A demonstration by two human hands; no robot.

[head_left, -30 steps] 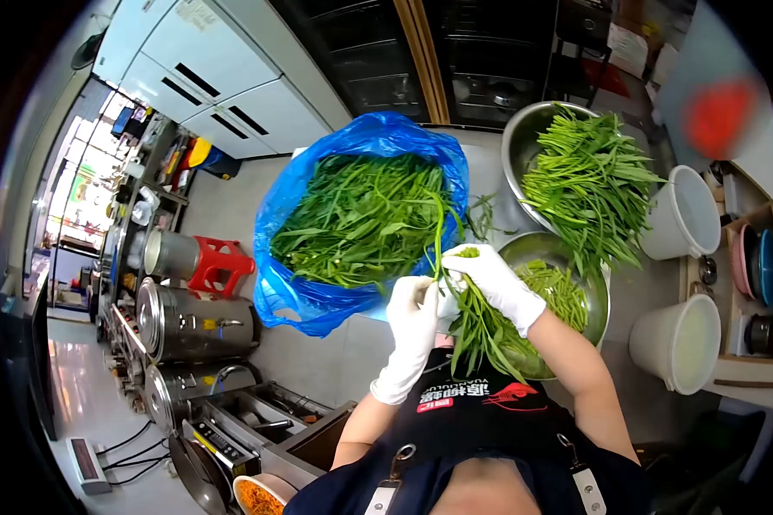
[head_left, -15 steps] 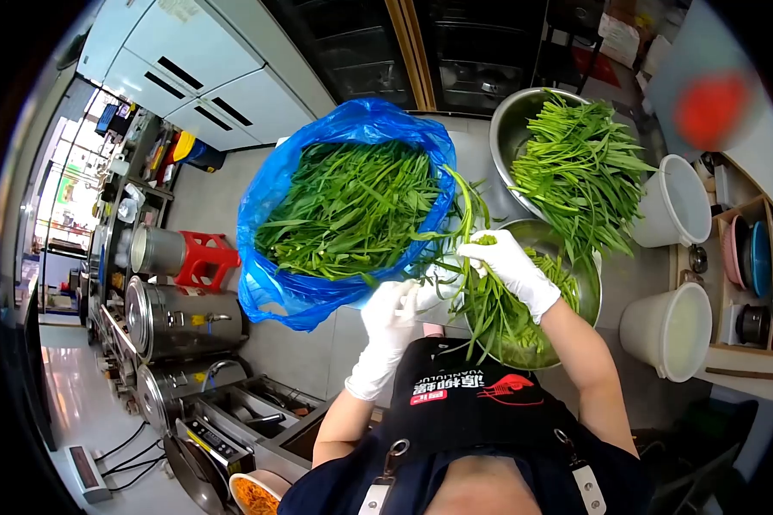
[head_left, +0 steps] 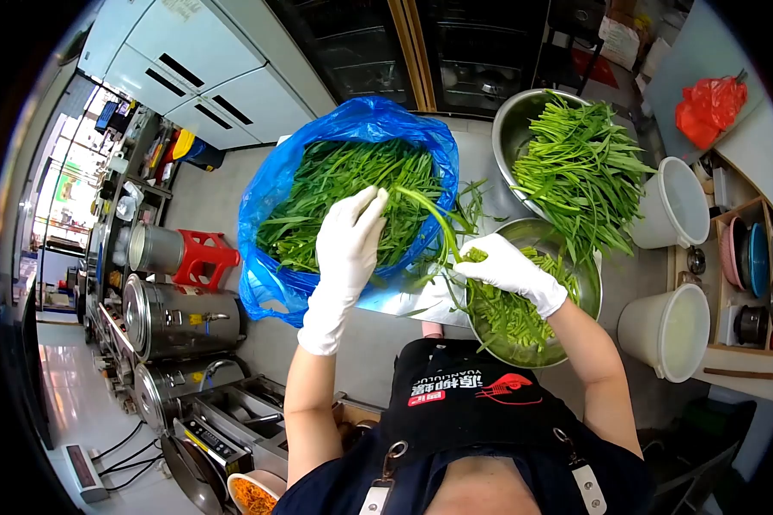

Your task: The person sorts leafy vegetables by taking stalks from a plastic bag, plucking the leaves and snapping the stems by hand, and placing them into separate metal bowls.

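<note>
The right hand (head_left: 514, 273), pinching the stem (head_left: 446, 227), should go gently; whether the left hand (head_left: 349, 233) grips, I can't tell

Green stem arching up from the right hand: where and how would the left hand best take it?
Probably at the free tip of the green stem, pinched from the left: it arches over the blue bag towards the left hand, while the right hand covers the lower end.

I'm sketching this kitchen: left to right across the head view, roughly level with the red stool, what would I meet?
Steel pot → red stool → blue bag of greens → lower metal bowl → lower white bucket → blue basin.
</note>
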